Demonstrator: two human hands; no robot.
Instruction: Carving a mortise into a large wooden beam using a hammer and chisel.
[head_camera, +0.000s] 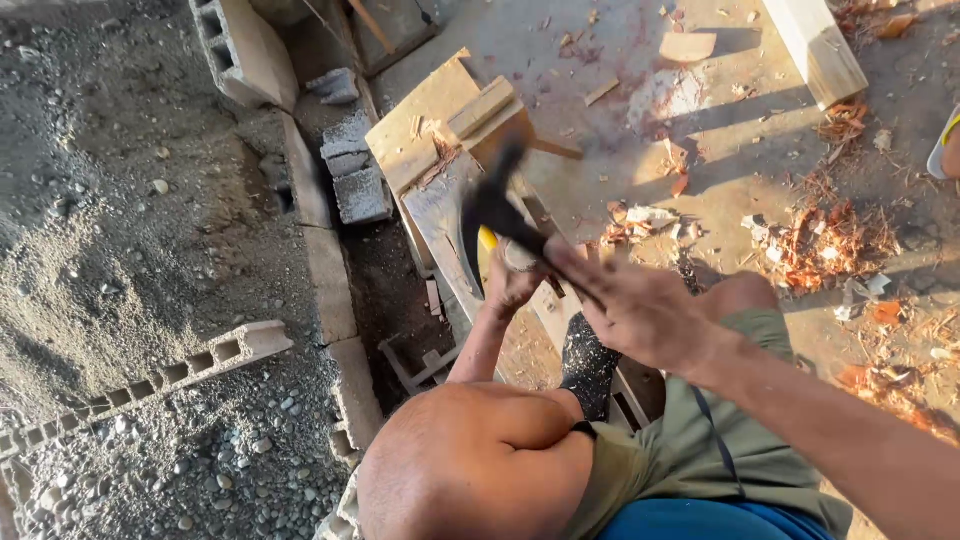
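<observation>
My right hand (640, 312) grips the dark handle of a hatchet (497, 205), whose black head is blurred above a grey wooden plank (437, 212). My left hand (514, 274) is closed just under the hatchet head, at the plank's edge. It holds a small thing with a yellow end (487, 238); I cannot tell what it is. The plank lies against a pale board (415, 125) with a short wooden block (482, 106) on top. My bare knee (470, 460) and olive shorts (690, 440) fill the foreground.
Gravel (120, 230) covers the left side, bordered by a row of concrete blocks (325, 270), with hollow blocks (240, 50) at the top and lower left. Wood chips (830, 240) litter the concrete floor at right. A thick timber (820, 45) lies top right. Another person's foot (945, 150) shows at the right edge.
</observation>
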